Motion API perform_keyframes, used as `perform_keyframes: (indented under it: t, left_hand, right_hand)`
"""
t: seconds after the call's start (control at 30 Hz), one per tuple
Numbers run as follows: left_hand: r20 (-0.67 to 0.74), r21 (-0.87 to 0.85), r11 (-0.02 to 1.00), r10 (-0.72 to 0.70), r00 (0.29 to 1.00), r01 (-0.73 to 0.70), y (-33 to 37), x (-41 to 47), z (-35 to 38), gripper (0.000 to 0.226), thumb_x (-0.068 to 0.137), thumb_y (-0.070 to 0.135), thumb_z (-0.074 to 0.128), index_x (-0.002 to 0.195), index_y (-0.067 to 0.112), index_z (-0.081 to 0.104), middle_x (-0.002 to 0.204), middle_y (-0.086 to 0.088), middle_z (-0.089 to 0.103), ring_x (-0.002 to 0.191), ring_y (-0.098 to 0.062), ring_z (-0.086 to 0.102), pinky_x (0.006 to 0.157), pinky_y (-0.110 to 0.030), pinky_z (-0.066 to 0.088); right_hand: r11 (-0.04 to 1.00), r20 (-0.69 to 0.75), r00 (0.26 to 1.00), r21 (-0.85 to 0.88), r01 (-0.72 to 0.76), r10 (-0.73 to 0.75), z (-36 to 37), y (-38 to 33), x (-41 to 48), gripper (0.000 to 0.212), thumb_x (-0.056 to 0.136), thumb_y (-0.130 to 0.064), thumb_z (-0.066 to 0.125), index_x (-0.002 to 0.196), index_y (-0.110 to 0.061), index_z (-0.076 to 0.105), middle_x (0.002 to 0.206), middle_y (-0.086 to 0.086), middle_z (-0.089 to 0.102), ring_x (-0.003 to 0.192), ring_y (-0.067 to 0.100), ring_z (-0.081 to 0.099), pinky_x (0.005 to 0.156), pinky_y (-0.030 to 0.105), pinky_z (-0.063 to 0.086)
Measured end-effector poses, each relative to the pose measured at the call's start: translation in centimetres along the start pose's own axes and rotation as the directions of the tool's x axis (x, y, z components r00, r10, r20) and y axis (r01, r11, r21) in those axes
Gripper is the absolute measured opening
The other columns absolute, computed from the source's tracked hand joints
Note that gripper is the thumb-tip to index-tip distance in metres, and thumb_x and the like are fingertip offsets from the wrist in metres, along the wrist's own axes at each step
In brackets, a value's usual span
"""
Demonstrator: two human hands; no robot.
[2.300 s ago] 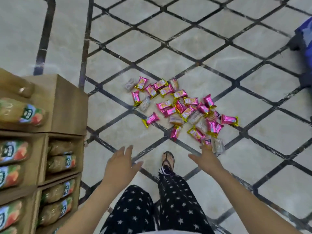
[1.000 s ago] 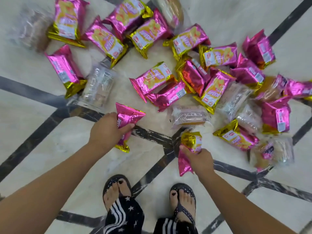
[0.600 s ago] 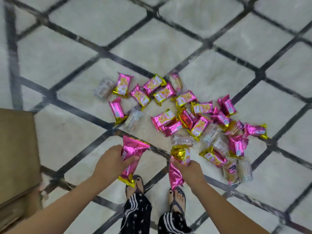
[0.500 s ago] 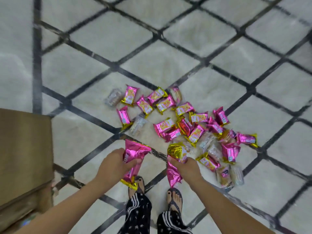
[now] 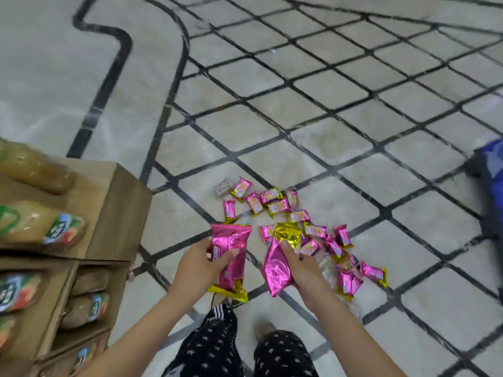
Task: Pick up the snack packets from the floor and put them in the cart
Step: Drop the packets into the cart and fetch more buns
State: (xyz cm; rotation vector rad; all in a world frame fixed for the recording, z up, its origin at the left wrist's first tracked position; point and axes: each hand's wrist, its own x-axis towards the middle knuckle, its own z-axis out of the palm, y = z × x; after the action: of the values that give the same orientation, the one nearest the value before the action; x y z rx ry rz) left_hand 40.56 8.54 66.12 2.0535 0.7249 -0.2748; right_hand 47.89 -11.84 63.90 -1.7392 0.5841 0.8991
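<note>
Left hand [image 5: 200,263] clamps one pink packet [image 5: 231,257], thumb across its face. Right hand [image 5: 302,268] grips a second pink packet [image 5: 277,265] below its gold end. The hands are apart, both above the floor [image 5: 326,91]. The other snack packets [image 5: 275,206] lie scattered just ahead of the feet. Cart not in view; the blue object [image 5: 490,180] at the right edge may be part of it, too blurred to tell.

Risks: slick foil slipping from a one-handed hold during the carry; treading on loose packets when turning.
</note>
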Motion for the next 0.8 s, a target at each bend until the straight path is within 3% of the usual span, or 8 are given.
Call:
perform_keyframes:
  t: [0.07, 0.2, 0.37, 0.47, 0.53, 0.67, 0.73, 0.8]
  left_hand:
    - [-0.083, -0.055, 0.998, -0.023, 0.996, 0.019, 0.8, -4.4, -0.3, 0.021, 0.08, 0.052, 0.072, 0.078, 0.032, 0.063, 0.066, 0.014, 0.067, 0.064, 0.003, 0.061, 0.054, -0.014, 0.039]
    - [-0.252, -0.217, 0.975, -0.107, 0.962, 0.052, 1.4, -13.0, 0.7, 0.018, 0.079, 0.046, 0.073, 0.079, 0.031, 0.064, 0.064, 0.025, 0.066, 0.058, 0.003, 0.061, 0.053, -0.013, 0.041]
    - [-0.329, -0.411, 0.887, -0.361, 0.873, 0.211, -1.1, -21.6, 4.2, 0.05, 0.065, 0.073, 0.062, 0.087, 0.028, 0.067, 0.071, 0.006, 0.073, 0.067, -0.014, 0.069, 0.067, -0.037, 0.055]
    - [-0.394, -0.469, 0.848, -0.451, 0.801, 0.247, -2.5, -26.3, 5.8, 0.049, 0.066, 0.071, 0.061, 0.083, 0.025, 0.067, 0.067, 0.0, 0.071, 0.061, -0.016, 0.065, 0.063, -0.037, 0.05]
    - [-0.426, -0.498, 0.824, -0.505, 0.751, 0.271, -3.8, -29.2, 6.4, 0.052, 0.065, 0.073, 0.06, 0.084, 0.026, 0.067, 0.066, 0.001, 0.071, 0.059, -0.015, 0.064, 0.063, -0.036, 0.052]
    - [-0.482, -0.626, 0.734, -0.629, 0.61, 0.262, -6.1, -35.3, 7.7, 0.054, 0.065, 0.075, 0.061, 0.093, 0.029, 0.069, 0.08, 0.007, 0.075, 0.074, -0.012, 0.069, 0.077, -0.039, 0.057]
    - [-0.494, -0.684, 0.683, -0.693, 0.526, 0.257, -7.1, -38.3, 8.2, 0.052, 0.065, 0.074, 0.06, 0.088, 0.028, 0.068, 0.078, 0.001, 0.074, 0.073, -0.016, 0.069, 0.074, -0.04, 0.056]
    - [-0.476, -0.762, 0.615, -0.746, 0.466, 0.205, -8.1, -41.1, 8.9, 0.049, 0.064, 0.07, 0.062, 0.086, 0.026, 0.066, 0.075, -0.001, 0.073, 0.072, -0.018, 0.07, 0.074, -0.042, 0.055]
  right_hand:
    - [0.999, 0.047, 0.998, 0.015, 0.042, -0.042, -0.9, 1.1, -1.9, 0.115, 0.042, -0.088, 0.069, 0.112, 0.003, 0.063, 0.106, 0.021, 0.071, 0.095, 0.032, 0.07, 0.089, 0.047, 0.056]
    - [0.972, 0.159, 0.971, -0.125, 0.197, -0.177, -2.8, 2.1, -6.2, 0.097, 0.048, -0.086, 0.065, 0.092, 0.0, 0.07, 0.088, 0.017, 0.074, 0.086, 0.029, 0.071, 0.084, 0.046, 0.055]
    - [0.916, 0.293, 0.936, -0.286, 0.28, -0.195, -4.1, 2.9, -9.2, 0.061, 0.078, -0.066, 0.062, 0.1, -0.009, 0.063, 0.093, 0.004, 0.07, 0.081, 0.015, 0.065, 0.061, 0.019, 0.049]
    - [0.863, 0.326, 0.923, -0.387, 0.326, -0.203, -3.4, 5.2, -9.5, 0.108, 0.049, -0.097, 0.055, 0.106, -0.006, 0.066, 0.104, 0.011, 0.072, 0.093, 0.026, 0.069, 0.085, 0.041, 0.056]
    - [0.844, 0.39, 0.9, -0.4, 0.357, -0.196, -2.8, 6.5, -10.2, 0.111, 0.039, -0.099, 0.056, 0.098, -0.006, 0.068, 0.094, 0.013, 0.074, 0.089, 0.03, 0.07, 0.087, 0.048, 0.056]
    - [0.788, 0.548, 0.828, -0.456, 0.414, -0.118, -0.3, 7.9, -13.9, 0.072, 0.075, -0.067, 0.061, 0.104, 0.0, 0.064, 0.085, 0.01, 0.073, 0.074, 0.02, 0.068, 0.056, 0.023, 0.049]
    - [0.742, 0.616, 0.782, -0.48, 0.468, -0.095, 1.1, 8.7, -15.7, 0.071, 0.082, -0.061, 0.059, 0.114, 0.002, 0.06, 0.089, 0.01, 0.071, 0.072, 0.016, 0.066, 0.046, 0.012, 0.043]
    - [0.707, 0.658, 0.749, -0.492, 0.507, -0.079, 2.6, 9.7, -17.4, 0.061, 0.085, -0.056, 0.058, 0.1, 0.003, 0.062, 0.077, 0.008, 0.067, 0.06, 0.011, 0.06, 0.041, 0.011, 0.039]
